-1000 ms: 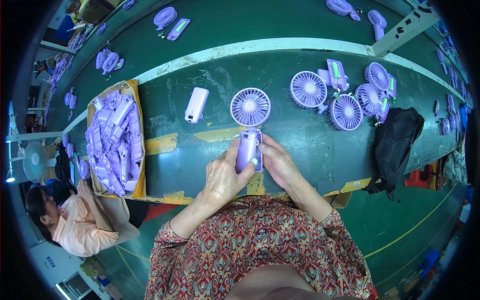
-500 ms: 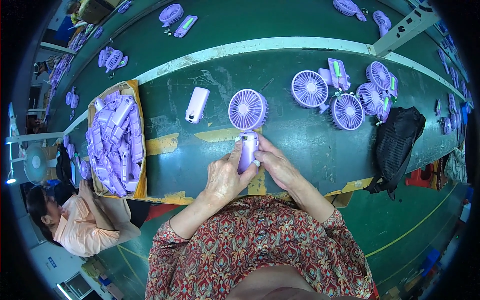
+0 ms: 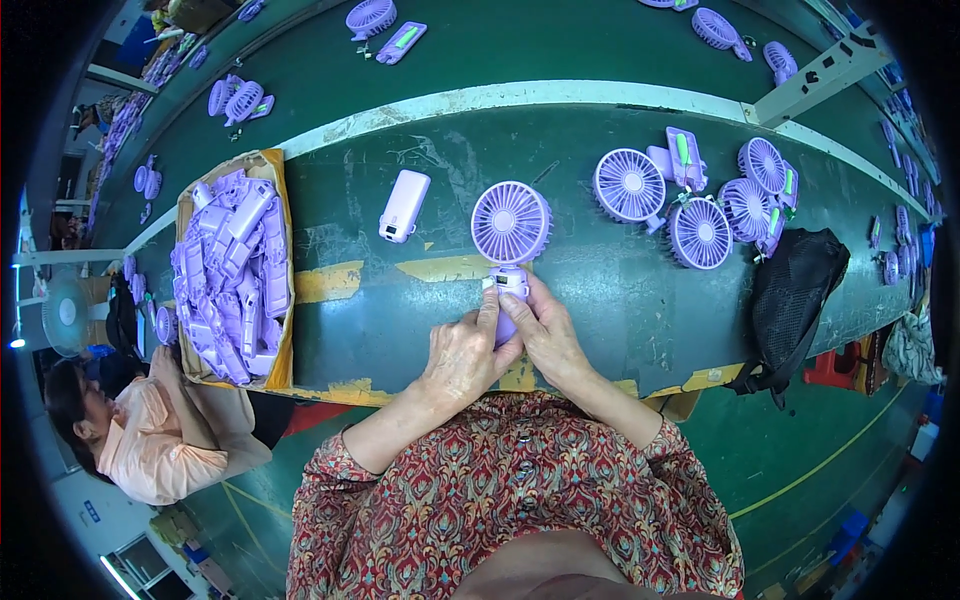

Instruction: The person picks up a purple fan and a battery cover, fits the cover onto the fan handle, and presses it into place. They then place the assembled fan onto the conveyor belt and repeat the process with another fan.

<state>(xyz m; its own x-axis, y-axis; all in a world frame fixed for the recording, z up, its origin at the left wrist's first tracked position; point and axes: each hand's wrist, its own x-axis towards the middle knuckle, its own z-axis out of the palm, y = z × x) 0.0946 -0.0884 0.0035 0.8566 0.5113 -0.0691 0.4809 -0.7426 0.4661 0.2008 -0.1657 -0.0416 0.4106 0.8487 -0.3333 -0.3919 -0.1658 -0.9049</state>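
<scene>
A lilac handheld fan (image 3: 511,222) lies in front of me, its round grille pointing away from my body. Both hands grip its handle: my left hand (image 3: 462,352) closes on the left side, fingers along the edge, and my right hand (image 3: 550,338) wraps the right side. The right thumb presses on the front of the handle, just below a small dark window near the neck. My hands cover much of the lower handle. Left of the fan, apart from my hands, a lilac handle-shaped casing (image 3: 405,206) lies on the green workbench (image 3: 400,345).
At left stands a cardboard box (image 3: 285,270) full of lilac casing parts. Several partly opened fans (image 3: 700,233) cluster at right, beside a black mesh bag (image 3: 800,290). Beyond a white rail (image 3: 520,98), more fans lie on a green surface. A seated person (image 3: 165,430) works at left.
My right thumb has moved up and onto the front of the handle, near the neck. Both hands still hold the fan. The whole view has shifted slightly.
</scene>
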